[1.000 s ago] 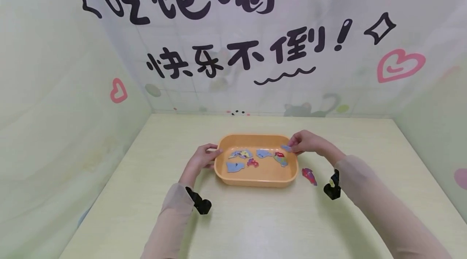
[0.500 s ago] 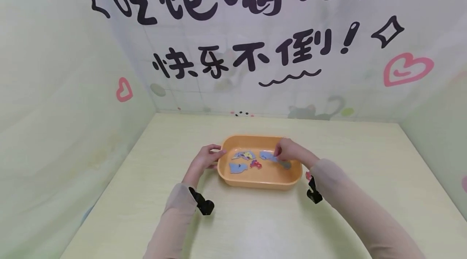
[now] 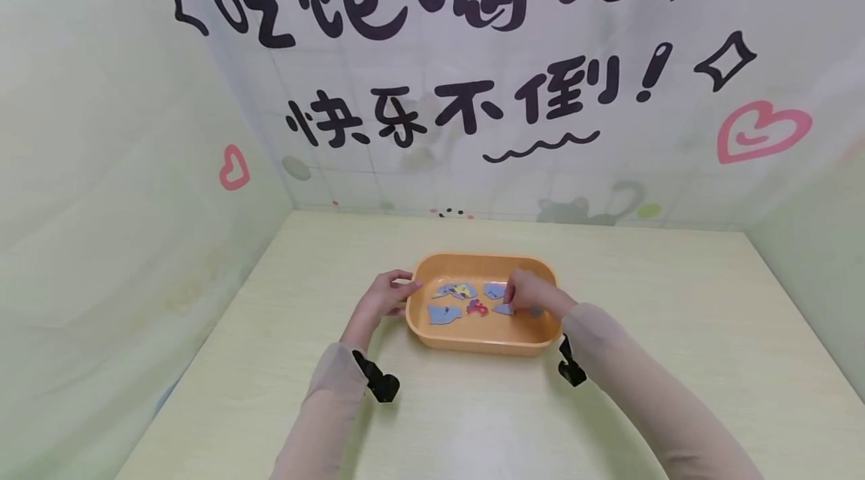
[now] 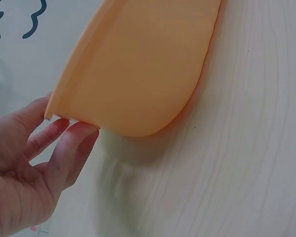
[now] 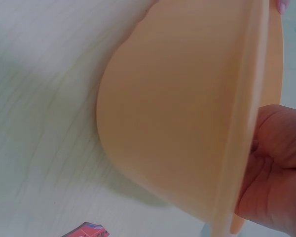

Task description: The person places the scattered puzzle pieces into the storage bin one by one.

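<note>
An orange plastic tray holds several flat puzzle pieces. My left hand grips its left end; in the left wrist view the fingers bear on the end wall under the rim. Reaching over the right rim, my right hand pinches a small blue puzzle piece low over the tray floor. Around it lie a blue-and-yellow piece, a plain blue piece, a red piece and another blue piece. The tray wall hides the right fingertips in the right wrist view.
On the pale wooden table, a red piece lies beside the tray's right end; the right arm covers it in the head view. A bluish piece shows under the right wrist. A printed curtain hangs behind.
My right hand has moved from the tray's right rim leftward and down inside, carrying the small blue piece. My left hand keeps its grip on the left end.
</note>
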